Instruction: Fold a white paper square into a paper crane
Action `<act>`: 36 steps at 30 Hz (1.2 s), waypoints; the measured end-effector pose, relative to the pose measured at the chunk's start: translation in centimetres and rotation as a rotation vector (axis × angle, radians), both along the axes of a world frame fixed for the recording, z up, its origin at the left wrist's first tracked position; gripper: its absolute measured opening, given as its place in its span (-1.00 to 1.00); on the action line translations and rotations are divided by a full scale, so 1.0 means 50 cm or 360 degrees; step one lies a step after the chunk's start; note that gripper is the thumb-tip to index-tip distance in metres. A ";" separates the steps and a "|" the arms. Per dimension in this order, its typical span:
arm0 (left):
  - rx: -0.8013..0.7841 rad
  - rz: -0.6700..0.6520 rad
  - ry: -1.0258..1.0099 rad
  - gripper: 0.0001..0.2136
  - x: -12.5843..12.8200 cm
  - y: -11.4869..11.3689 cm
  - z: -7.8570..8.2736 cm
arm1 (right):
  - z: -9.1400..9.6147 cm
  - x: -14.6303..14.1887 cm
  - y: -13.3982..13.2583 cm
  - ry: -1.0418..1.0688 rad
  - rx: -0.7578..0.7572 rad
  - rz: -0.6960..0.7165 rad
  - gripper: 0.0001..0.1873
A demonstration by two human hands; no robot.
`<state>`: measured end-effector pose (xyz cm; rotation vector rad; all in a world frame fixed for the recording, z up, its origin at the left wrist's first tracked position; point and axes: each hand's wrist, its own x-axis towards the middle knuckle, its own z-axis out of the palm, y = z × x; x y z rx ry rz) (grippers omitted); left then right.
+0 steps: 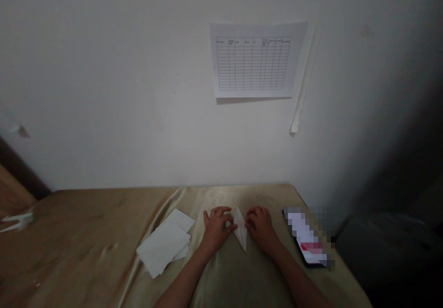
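A small white folded paper [241, 232], kite-shaped with pointed ends and crease lines, lies on the cloth-covered table between my hands. At its left edge, the thumb and curled fingers of my left hand [218, 224] pinch it. My right hand [260, 227] holds the opposite edge with bent fingertips. A loose pile of white paper sheets [165, 242] rests to the left of my left forearm.
A phone [308, 241] with a lit, blurred-out screen lies right of my right arm near the table's edge. The table [86, 243] has a shiny gold-brown cover with wrinkles. Behind it, a printed sheet [254, 63] hangs on the wall. White scraps [19, 220] lie far left.
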<state>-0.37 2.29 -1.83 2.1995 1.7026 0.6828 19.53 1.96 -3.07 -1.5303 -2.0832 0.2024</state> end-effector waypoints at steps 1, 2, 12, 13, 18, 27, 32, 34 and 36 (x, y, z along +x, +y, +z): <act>0.0004 0.0003 0.0007 -0.95 0.001 -0.001 0.001 | 0.000 0.000 0.000 -0.0003 0.0000 0.0001 -0.92; 0.0007 0.0006 0.0016 -0.95 0.002 -0.002 0.002 | -0.001 0.000 0.000 0.0003 0.0002 0.0003 -0.92; 0.0057 0.0013 0.0077 -0.95 0.009 -0.005 -0.004 | -0.005 -0.001 0.002 0.0025 -0.0013 0.0033 -0.90; 0.0062 0.0013 0.0074 -0.95 0.009 -0.005 -0.005 | -0.004 -0.001 0.001 0.0027 -0.0016 0.0039 -0.90; 0.0051 0.0013 0.0088 -0.93 0.010 -0.003 -0.008 | -0.002 0.000 -0.003 0.0030 0.0007 0.0051 -0.94; 0.0041 -0.0023 0.0160 -0.93 0.010 -0.007 -0.001 | -0.008 -0.019 -0.011 -0.0031 0.0067 -0.0008 -0.60; -0.0004 -0.0003 0.0144 -0.93 0.008 -0.003 -0.008 | -0.006 -0.027 -0.008 -0.0110 0.0035 -0.0054 -0.53; 0.0004 0.0008 0.0141 -0.92 0.006 0.000 -0.012 | -0.004 -0.028 -0.008 -0.0106 0.0024 -0.0067 -0.52; 0.0014 0.0027 0.0139 -0.90 0.006 0.002 -0.015 | -0.002 -0.028 -0.007 -0.0108 0.0010 -0.0069 -0.51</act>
